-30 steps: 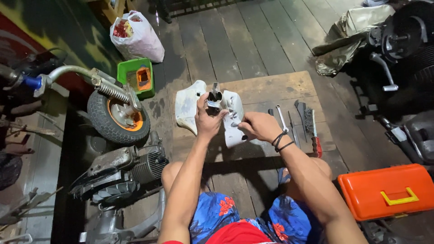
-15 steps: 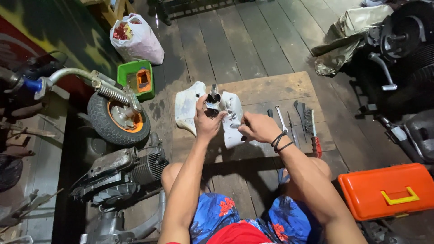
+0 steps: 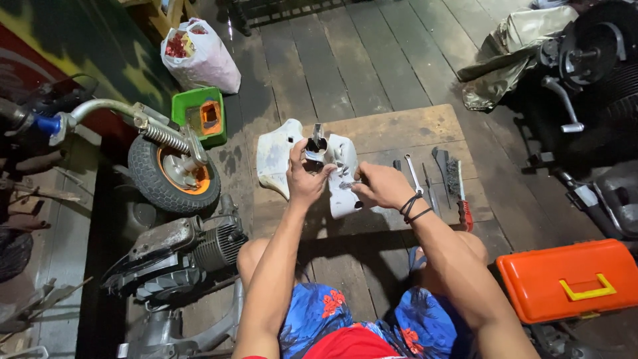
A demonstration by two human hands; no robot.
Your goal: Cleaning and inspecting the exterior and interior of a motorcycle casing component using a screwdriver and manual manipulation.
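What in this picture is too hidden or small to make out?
All in the head view:
- The small metal piece at the right hand: the fingers cover it and it is too small to identify.
- The dark part gripped by the left hand: its lower end is behind the fingers.
- The white cover: its middle is hidden by both hands.
- The tools on the board: too small to tell apart fully.
- The orange case: shut, contents unseen.
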